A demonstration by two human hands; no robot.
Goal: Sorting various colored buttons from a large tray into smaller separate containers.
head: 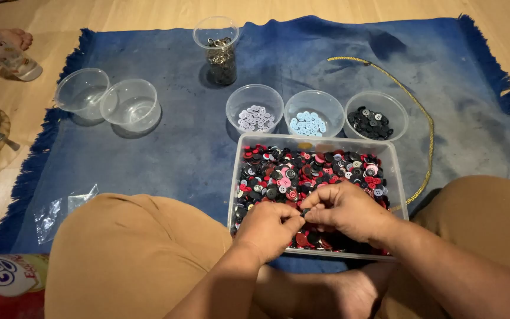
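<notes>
I look down at a person sitting cross-legged on a blue mat (pixel 166 142). Low in the centre of the frame, a clear rectangular tub (pixel 398 177) holds a heap of mixed buttons (pixel 314 168) in red, black, pink and white. Both hands meet over its near edge. The left hand (pixel 267 230) and the right hand (pixel 349 210) pinch one small dark button (pixel 306 211) between their fingertips, each hand closed lightly on it.

Just above the tub, in the middle of the frame, three round clear cups stand in a row: one with pale lilac buttons (pixel 255 118), one with light blue buttons (pixel 307 124), one with black buttons (pixel 371 123). A taller cup (pixel 219 50) of small metal pieces stands at top centre. Two bare cups (pixel 107 100) touch each other at upper left. A yellow cord (pixel 411 106) curves down the right side.

To handle this well, I judge the pinch should stay on the button's rim, with fingertips kept above the heap so nothing else is dragged along.
</notes>
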